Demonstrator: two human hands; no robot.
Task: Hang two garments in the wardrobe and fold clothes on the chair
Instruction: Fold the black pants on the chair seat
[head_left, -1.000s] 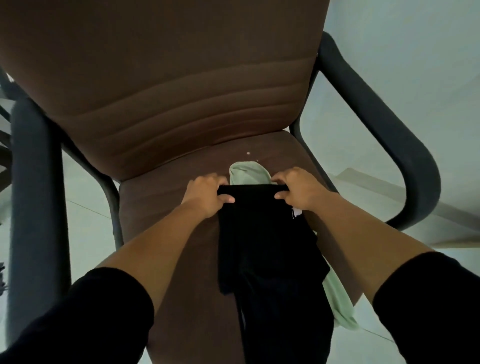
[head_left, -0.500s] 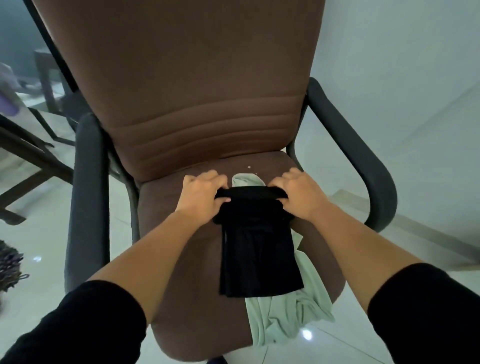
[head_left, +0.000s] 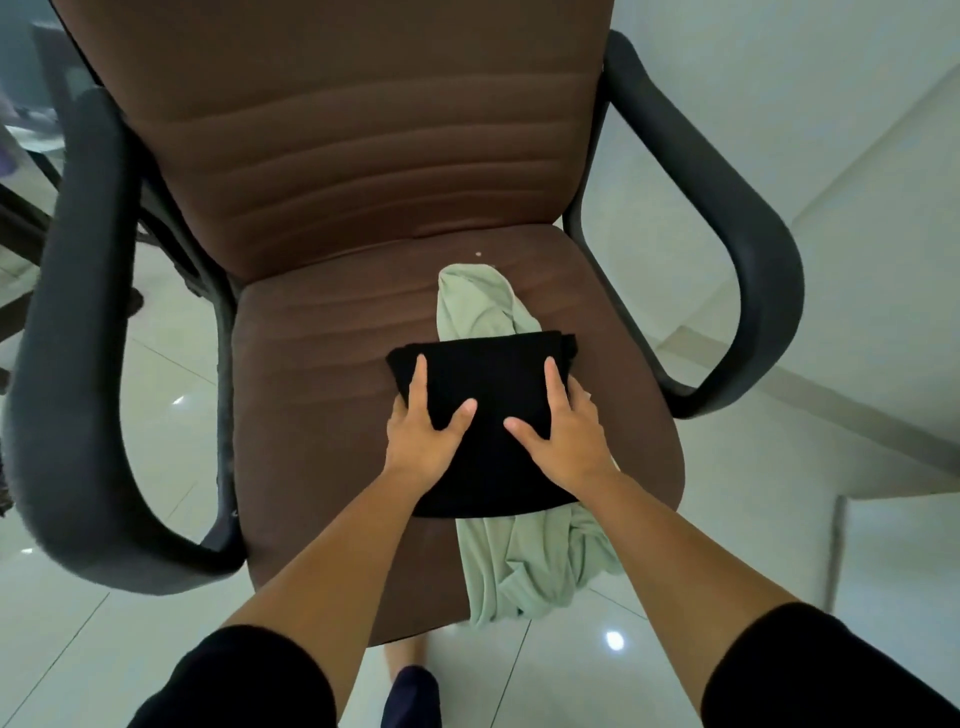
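Head view: black garment, folded rectangular, on crumpled pale-green cloth; brown ribbed fabric chair. Left hand at 9 o'clock, right hand at 3, both flat, fingers spread, pressing.

Glossy pale tiled floor, dark table frame.

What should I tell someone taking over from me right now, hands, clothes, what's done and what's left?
Left hand and right hand: both flat, fingers straight, pressing the black garment.
Black garment: folded into a compact rectangle on the chair seat, lying across the green garment.
Green garment: unfolded, bunched, its lower end hanging over the seat's front edge.
Done: black garment's fold looks finished.
Left: fold the green one. Wardrobe not in view, so hanging can't be judged.
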